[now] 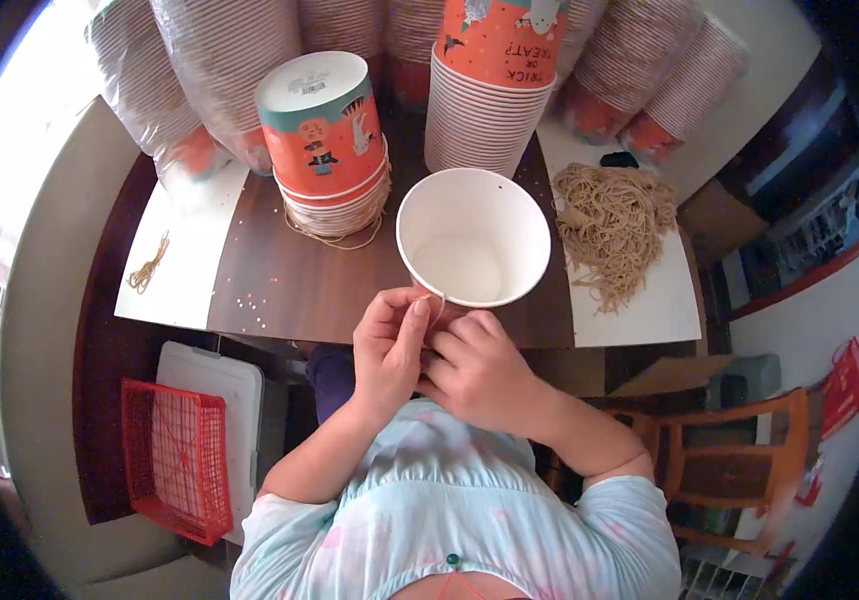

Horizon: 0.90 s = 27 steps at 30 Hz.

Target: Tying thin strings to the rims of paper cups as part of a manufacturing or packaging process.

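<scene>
A white-lined paper bucket (429, 215) stands mouth up at the near edge of the table, tipped slightly toward me. Just below its near rim, my left hand (389, 350) pinches a thin pale cord (439, 312) between thumb and index finger. Close beside it, my right hand (484, 365) is closed, its fingers curled at the cord and the bucket's near side. The fingertips of the right hand are partly hidden, as is most of the bucket's outer wall.
Left of the bucket, upside-down orange buckets (319, 150) are stacked with cords round them. Another tall bucket stack (479, 120) stands behind. A tangled cord heap (614, 225) lies right; a small cord bundle (149, 262) lies left. Below left is a red basket (177, 460); right, a wooden chair (729, 460).
</scene>
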Each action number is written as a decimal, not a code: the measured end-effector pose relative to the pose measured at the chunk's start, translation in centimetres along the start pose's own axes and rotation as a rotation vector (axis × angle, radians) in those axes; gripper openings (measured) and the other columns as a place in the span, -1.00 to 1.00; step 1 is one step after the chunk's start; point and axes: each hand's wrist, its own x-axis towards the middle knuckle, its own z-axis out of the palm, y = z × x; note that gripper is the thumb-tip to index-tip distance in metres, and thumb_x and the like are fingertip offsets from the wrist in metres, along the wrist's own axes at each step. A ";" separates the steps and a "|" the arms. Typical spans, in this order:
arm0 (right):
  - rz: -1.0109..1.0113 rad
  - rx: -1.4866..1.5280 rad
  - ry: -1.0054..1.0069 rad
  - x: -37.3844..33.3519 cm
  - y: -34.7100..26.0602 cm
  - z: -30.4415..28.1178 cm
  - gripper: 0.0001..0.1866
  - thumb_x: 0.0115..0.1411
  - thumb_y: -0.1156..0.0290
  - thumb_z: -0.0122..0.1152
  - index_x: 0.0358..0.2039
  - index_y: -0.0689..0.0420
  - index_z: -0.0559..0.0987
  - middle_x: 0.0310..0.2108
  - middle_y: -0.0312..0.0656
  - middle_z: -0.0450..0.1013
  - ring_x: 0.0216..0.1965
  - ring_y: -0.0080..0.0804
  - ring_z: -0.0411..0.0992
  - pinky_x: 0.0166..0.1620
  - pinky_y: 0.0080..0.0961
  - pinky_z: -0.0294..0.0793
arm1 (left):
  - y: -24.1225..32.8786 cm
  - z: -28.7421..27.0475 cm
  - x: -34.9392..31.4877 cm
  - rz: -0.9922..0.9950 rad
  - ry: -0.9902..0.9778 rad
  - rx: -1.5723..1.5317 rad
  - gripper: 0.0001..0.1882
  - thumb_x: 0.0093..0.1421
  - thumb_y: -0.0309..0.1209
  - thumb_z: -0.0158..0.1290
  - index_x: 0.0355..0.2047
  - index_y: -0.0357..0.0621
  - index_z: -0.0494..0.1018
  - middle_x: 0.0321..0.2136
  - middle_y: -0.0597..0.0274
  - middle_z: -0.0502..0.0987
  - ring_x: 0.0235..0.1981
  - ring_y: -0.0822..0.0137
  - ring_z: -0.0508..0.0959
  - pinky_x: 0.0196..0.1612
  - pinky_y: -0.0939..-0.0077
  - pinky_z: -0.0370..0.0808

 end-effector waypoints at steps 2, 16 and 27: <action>0.038 0.130 -0.076 0.7 0.5 -2.5 -0.82 -0.08 0.31 0.27 -0.52 0.14 0.53 -0.47 -0.25 0.40 -0.44 -0.32 0.38 -0.31 -0.36 0.35 | 0.2 0.1 -0.1 0.021 0.004 0.006 -0.85 0.32 -0.43 -0.10 -0.22 -0.29 0.36 -0.35 0.21 0.54 -0.32 0.49 0.54 -0.25 0.67 0.49; 0.199 0.444 -0.159 3.7 4.7 -3.1 -0.81 -0.01 0.57 0.20 -0.31 0.24 0.54 -0.41 -0.13 0.43 -0.44 -0.35 0.45 -0.40 -0.52 0.45 | 0.4 -0.2 -0.6 0.055 -0.057 0.189 -0.87 0.26 -0.54 -0.05 -0.19 -0.28 0.36 -0.44 0.29 0.49 -0.56 0.60 0.42 -0.52 0.75 0.38; 0.293 0.230 0.285 -0.3 0.3 -1.3 -0.78 -0.11 0.64 0.30 -0.42 0.10 0.53 -0.44 -0.24 0.50 -0.36 -0.32 0.48 -0.28 -0.43 0.47 | -0.6 0.0 -0.4 0.608 -0.028 0.792 -0.71 -0.03 -0.68 0.11 -0.25 -0.22 0.45 -0.45 0.16 0.48 -0.56 0.35 0.50 -0.54 0.53 0.46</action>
